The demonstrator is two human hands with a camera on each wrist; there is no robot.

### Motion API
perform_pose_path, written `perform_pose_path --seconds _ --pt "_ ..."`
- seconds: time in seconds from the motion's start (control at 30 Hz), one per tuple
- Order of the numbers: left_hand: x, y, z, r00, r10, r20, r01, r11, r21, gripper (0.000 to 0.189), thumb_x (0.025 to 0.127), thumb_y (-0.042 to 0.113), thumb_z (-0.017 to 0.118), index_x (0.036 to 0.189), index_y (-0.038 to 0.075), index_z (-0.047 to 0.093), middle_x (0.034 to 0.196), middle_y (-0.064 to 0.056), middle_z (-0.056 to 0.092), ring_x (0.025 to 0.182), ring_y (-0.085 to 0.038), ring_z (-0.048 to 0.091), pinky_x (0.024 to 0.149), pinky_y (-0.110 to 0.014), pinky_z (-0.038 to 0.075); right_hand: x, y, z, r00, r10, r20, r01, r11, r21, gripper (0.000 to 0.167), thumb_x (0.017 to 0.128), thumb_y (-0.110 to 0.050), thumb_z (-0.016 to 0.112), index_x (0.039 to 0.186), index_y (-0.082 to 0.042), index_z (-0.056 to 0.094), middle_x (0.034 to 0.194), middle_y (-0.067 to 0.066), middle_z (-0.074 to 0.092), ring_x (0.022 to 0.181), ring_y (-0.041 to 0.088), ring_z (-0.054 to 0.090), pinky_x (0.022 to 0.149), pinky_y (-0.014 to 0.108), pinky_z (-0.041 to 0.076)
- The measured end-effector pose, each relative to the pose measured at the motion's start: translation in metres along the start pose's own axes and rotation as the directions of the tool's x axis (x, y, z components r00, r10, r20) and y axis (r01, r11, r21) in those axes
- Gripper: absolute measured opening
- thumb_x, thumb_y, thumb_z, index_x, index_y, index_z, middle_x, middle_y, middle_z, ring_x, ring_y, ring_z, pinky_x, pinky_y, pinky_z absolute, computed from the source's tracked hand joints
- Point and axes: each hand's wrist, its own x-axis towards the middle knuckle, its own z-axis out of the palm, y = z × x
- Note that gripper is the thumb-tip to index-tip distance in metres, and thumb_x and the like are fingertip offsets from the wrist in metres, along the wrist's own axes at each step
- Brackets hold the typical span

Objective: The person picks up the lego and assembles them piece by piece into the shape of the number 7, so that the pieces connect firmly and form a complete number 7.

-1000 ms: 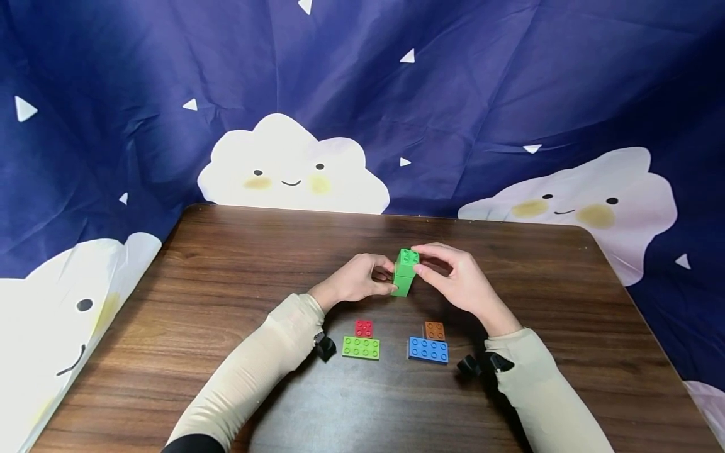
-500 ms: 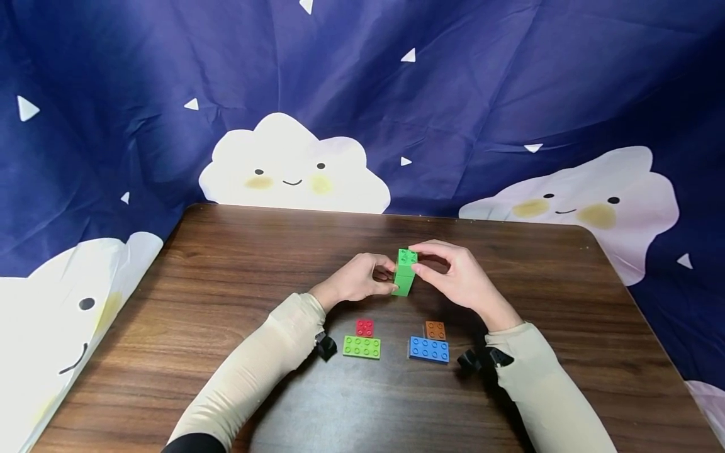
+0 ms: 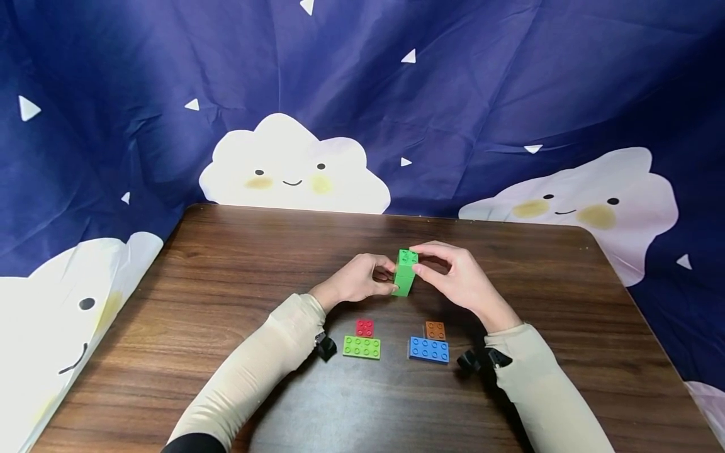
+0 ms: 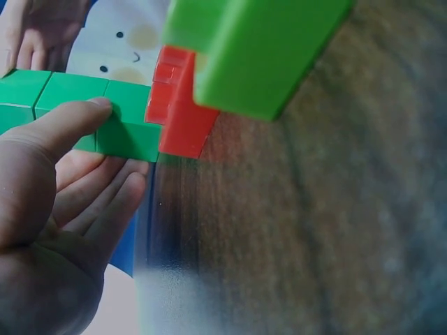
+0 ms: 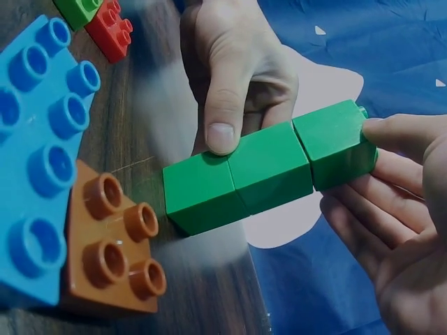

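Note:
In the head view, a tower of green toy building bricks [image 3: 404,281] stands upright near the middle of the table. My left hand [image 3: 358,277] pinches its lower part from the left, the thumb in front. From the right, my right hand [image 3: 457,275] grips the top green brick [image 5: 338,145] between thumb and fingers. Three green bricks show in the right wrist view, with a thin dark seam under the top one. Closer to me, a red brick [image 3: 365,328] touches a lime-green brick [image 3: 362,347], and an orange-brown brick [image 3: 435,330] touches a blue brick [image 3: 428,350].
The brown wooden table [image 3: 255,251] has a rounded far edge. Behind it hangs a dark blue cloth [image 3: 340,75] with smiling white clouds. Small black cameras [image 3: 325,346] sit at both wrists, above the table on either side of the loose bricks.
The top green brick has shifted slightly left and lines up more closely with those below. My right hand moved a little with it; my left hand and the loose bricks stayed put.

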Motion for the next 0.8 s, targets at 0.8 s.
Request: perform_pose_path --seconds 0.8 --pt "-0.001 0.0 0.0 1.0 0.009 -0.006 -0.009 1.0 -0.027 0.026 0.093 0.009 0.084 0.116 0.0 0.077 0.112 -0.012 0.081 0.105 -0.02 0.077 0.095 -0.024 0.063 -0.006 0.015 0.019 0.992 -0.022 -0.127 0.053 0.967 0.248 0.035 0.099 0.003 0.073 0.133 0.006 0.07 0.127 0.011 0.075 0.11 0.0 0.071 0.096 0.014 0.059"
